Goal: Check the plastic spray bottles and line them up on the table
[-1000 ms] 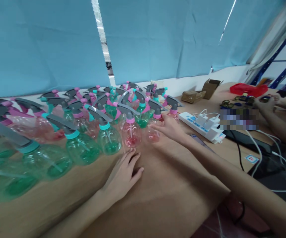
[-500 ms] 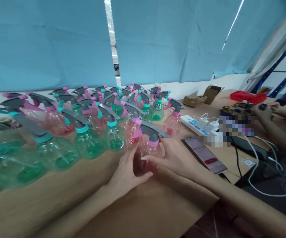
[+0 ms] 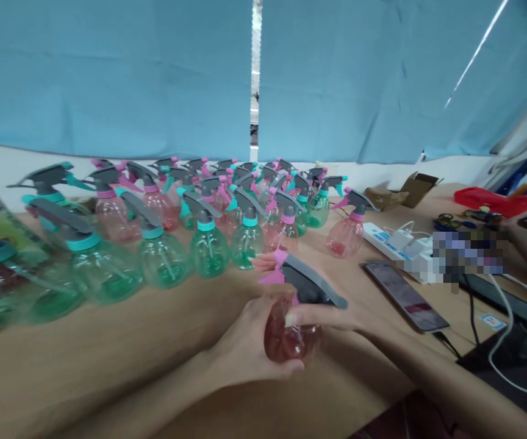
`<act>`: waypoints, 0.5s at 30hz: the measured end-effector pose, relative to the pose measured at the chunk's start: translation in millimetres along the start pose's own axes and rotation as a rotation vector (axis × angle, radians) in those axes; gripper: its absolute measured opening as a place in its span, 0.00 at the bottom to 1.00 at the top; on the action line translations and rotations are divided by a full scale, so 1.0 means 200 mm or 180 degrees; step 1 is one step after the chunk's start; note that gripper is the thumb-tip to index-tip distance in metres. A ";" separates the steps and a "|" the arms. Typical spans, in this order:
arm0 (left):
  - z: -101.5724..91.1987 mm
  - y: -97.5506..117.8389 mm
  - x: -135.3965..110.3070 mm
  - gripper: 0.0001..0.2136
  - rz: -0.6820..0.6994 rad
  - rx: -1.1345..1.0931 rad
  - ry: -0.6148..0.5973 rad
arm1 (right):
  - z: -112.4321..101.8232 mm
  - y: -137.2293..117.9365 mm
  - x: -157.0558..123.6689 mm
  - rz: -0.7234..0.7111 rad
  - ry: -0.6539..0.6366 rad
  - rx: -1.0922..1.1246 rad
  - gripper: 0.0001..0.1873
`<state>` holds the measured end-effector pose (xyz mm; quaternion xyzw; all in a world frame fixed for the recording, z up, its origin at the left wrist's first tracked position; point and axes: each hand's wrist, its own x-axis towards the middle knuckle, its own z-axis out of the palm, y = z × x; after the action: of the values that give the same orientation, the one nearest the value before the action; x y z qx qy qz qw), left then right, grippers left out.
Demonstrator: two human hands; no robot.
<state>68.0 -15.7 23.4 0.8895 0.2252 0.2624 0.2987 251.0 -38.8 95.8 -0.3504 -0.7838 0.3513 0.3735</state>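
A clear pink spray bottle (image 3: 288, 347) with a grey and pink trigger head is held between my two hands, above the near part of the table. My left hand (image 3: 247, 332) wraps round the left side of its body, thumb low across the front. My right hand (image 3: 330, 317) grips it near the neck, just under the head, with the thumb across the front. Its far fingers show behind the trigger. Beyond them stand green spray bottles (image 3: 210, 253) in a row, and a pink spray bottle (image 3: 344, 238) stands apart to the right.
Several more pink and green bottles crowd behind the row. To the right lie a phone (image 3: 405, 296), a white power strip (image 3: 398, 247) with cables, a cardboard box (image 3: 419, 190) and a red tray (image 3: 492, 200). Another person's hand (image 3: 526, 235) is at the right edge.
Both hands have drawn the pink spray bottle nearer, away from the others, and its head now tilts down to the right. The view has turned left.
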 end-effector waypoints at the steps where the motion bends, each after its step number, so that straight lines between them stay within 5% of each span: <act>1: -0.01 0.00 -0.02 0.32 -0.0032 -0.0016 0.0000 | 0.03 0.00 0.00 0.0017 0.0037 0.0175 0.30; 6: -0.04 -0.01 -0.10 0.42 -0.0174 -0.0092 0.0105 | 0.13 -0.01 0.04 -0.0072 0.0095 0.0684 0.20; 15: -0.11 -0.05 -0.16 0.35 -0.0216 0.0467 0.0048 | 0.17 -0.02 0.10 0.0088 0.0389 0.0786 0.09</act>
<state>27.7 -18.1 21.1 0.8989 0.2762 0.2415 0.2397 211.7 -34.5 90.1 -0.3333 -0.7054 0.4282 0.4560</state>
